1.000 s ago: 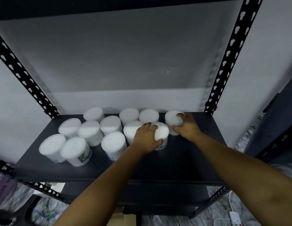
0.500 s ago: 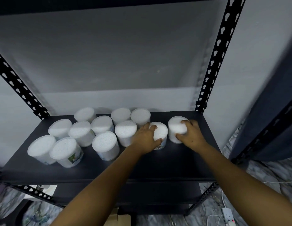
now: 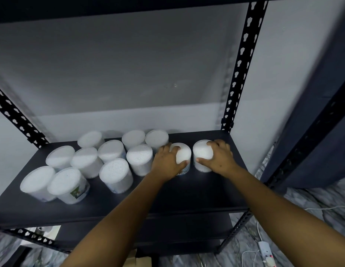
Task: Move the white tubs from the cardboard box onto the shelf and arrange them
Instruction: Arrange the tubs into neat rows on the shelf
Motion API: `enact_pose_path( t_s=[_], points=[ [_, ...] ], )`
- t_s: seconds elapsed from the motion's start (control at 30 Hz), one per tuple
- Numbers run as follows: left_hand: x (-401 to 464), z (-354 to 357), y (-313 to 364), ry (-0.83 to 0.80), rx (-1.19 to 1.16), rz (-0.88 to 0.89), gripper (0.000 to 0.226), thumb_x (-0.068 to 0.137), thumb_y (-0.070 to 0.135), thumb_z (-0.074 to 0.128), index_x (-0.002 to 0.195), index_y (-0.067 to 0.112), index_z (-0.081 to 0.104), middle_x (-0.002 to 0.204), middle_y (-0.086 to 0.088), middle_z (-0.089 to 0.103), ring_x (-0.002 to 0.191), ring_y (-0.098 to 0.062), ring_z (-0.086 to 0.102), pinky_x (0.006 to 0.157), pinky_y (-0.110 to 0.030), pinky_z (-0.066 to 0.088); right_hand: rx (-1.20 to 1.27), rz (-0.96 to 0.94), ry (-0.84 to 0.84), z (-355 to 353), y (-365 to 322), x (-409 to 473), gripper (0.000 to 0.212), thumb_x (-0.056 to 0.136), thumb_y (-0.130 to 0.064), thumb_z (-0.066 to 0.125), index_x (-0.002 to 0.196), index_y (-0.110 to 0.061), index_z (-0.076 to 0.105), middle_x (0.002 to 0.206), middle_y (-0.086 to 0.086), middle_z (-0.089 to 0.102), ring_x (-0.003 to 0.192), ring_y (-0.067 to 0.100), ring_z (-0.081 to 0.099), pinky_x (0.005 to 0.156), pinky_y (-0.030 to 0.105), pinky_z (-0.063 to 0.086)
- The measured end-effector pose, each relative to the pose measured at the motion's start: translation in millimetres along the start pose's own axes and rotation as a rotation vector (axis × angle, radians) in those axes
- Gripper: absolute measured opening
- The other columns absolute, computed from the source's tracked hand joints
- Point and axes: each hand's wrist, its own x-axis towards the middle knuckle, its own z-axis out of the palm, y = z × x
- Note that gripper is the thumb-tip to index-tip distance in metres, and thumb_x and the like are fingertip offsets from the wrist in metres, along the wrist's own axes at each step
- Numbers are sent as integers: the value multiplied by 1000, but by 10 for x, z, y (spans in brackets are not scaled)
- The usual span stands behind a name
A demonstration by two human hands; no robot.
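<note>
Several white tubs (image 3: 114,175) stand in loose rows on the black shelf board (image 3: 196,195), filling its left and middle. My left hand (image 3: 167,162) grips a white tub (image 3: 184,154) from its left side, fingers over the lid. My right hand (image 3: 219,158) grips the rightmost tub (image 3: 201,152) from its right side. These two tubs stand upright side by side, a small gap between them. A sliver of the cardboard box (image 3: 142,262) shows below the shelf at the bottom edge.
Black slotted uprights (image 3: 242,60) frame the shelf at back right and back left (image 3: 17,118). A white wall is behind. A lower shelf board (image 3: 187,232) lies beneath. A white power strip (image 3: 267,253) and cables lie on the marbled floor at the lower right.
My right hand has drawn its tub forward and to the right, from the back row to beside the tub in my left hand. The view has shifted rightward.
</note>
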Motion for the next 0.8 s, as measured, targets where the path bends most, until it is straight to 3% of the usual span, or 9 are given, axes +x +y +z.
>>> enact_pose_path(
  t_s=[0.1, 0.23, 0.4, 0.57, 0.8],
  points=[
    [16, -23, -17, -40, -38, -1, 65, 87, 53, 54, 141, 22, 36, 151, -8, 28, 137, -27, 27, 110, -42, 31, -32, -9, -16, -21, -16, 42, 77, 72, -54, 73, 135, -21, 44, 142, 6, 35, 128, 27, 30, 106, 40, 31],
    [-1, -78, -64, -77, -131, -6, 60, 91, 46, 53, 143, 22, 36, 154, -8, 23, 141, -26, 21, 114, -40, 25, -25, -45, -132, -70, 22, 86, 74, 75, -42, 73, 138, -22, 41, 152, 6, 27, 138, 28, 23, 112, 41, 25],
    [2, -91, -158, -106, -187, -3, 55, 90, 30, 52, 143, 28, 37, 155, -6, 22, 141, -26, 21, 116, -41, 23, -19, -62, -135, -85, 12, 72, 75, 77, -45, 72, 140, -25, 38, 157, 3, 18, 143, 27, 17, 113, 44, 20],
    [-9, -93, -152, -130, -144, 5, 53, 93, 35, 51, 143, 27, 37, 156, -6, 18, 143, -25, 18, 117, -38, 22, -18, -71, -132, -47, 2, 91, 75, 77, -46, 72, 140, -20, 40, 155, 9, 23, 141, 30, 20, 114, 45, 22],
    [-2, -89, -60, -81, -76, -19, 53, 97, 41, 44, 145, 22, 34, 155, -8, 21, 141, -27, 22, 113, -39, 26, 80, -95, -199, -108, 19, 148, 79, 77, -39, 75, 142, -16, 36, 153, 9, 23, 142, 24, 23, 114, 34, 22]
  ],
)
